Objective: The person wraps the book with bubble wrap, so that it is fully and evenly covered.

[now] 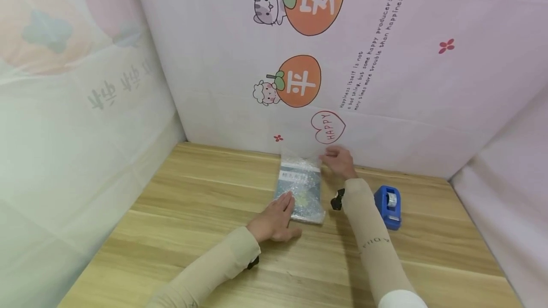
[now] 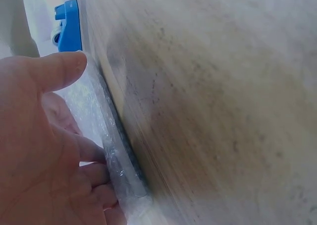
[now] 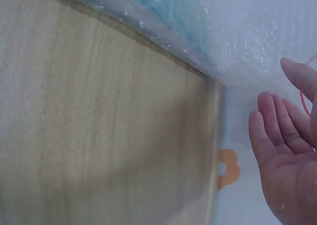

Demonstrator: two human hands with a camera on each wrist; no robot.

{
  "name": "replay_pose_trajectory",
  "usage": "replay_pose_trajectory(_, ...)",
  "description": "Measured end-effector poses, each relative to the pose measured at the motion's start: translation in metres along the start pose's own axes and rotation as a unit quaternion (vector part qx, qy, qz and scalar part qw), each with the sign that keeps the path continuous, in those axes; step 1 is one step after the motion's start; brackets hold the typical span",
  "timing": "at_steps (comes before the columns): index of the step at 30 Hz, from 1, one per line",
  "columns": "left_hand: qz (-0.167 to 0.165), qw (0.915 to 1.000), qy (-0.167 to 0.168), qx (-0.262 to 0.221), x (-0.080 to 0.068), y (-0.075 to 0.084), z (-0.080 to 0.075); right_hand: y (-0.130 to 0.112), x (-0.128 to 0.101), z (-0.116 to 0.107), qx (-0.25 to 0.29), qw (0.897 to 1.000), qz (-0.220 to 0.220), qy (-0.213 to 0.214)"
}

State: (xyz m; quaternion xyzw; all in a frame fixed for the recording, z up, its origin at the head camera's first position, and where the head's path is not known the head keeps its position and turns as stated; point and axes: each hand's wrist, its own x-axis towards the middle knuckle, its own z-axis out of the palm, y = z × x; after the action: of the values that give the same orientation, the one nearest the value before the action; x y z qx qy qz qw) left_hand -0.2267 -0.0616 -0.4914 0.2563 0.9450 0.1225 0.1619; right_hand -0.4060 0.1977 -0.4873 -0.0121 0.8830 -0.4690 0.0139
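Note:
A book with a blue-green cover [image 1: 299, 196], wrapped in clear bubble wrap [image 1: 314, 216], lies flat near the back of the table. My left hand [image 1: 276, 220] rests on its left side with the fingers extended. In the left wrist view, the left fingertips touch the edge of the wrap [image 2: 106, 121], and the thumb stands apart. My right hand [image 1: 338, 160] is at the far right corner, beside a loose flap of wrap [image 1: 295, 154] that rises past the book. In the right wrist view, the right fingers [image 3: 267, 118] are fairly straight at the flap, with the thumb apart.
A blue tape dispenser [image 1: 388, 207] with a roll of clear tape stands to the right of my right forearm. Behind the wooden table [image 1: 205, 194] hangs a printed white cloth [image 1: 222, 61], close to the flap. More cloth encloses both sides.

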Motion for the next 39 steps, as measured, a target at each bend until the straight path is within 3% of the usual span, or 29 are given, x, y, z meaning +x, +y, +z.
replay_pose_trajectory(4, -0.004, 1.0000, 0.003, 0.005, 0.001, 0.000, -0.001, -0.006, 0.006, 0.001, -0.086, 0.994, -0.063, 0.001)
replay_pose_trajectory(8, -0.004, 1.0000, 0.004, 0.008, 0.002, 0.001, -0.001, -0.017, 0.012, -0.001, -0.190, 0.974, -0.124, -0.004)
replay_pose_trajectory(11, -0.006, 0.9999, 0.004, 0.011, 0.002, 0.002, 0.000, -0.027, 0.015, -0.002, -0.228, 0.961, -0.153, -0.004)
replay_pose_trajectory(18, -0.009, 0.9999, 0.005, 0.005, 0.002, 0.004, 0.002, -0.056, 0.018, 0.000, -0.255, 0.939, -0.232, -0.004)
replay_pose_trajectory(22, -0.011, 0.9999, 0.007, 0.006, 0.003, 0.005, 0.001, -0.072, 0.018, 0.006, -0.253, 0.939, -0.230, -0.017)
replay_pose_trajectory(28, -0.013, 0.9999, 0.001, 0.002, 0.004, 0.007, 0.001, -0.082, 0.015, 0.017, -0.257, 0.930, -0.262, -0.026)
replay_pose_trajectory(39, -0.016, 0.9999, 0.006, -0.001, 0.008, 0.006, 0.006, -0.095, -0.001, 0.012, -0.262, 0.917, -0.299, -0.036)
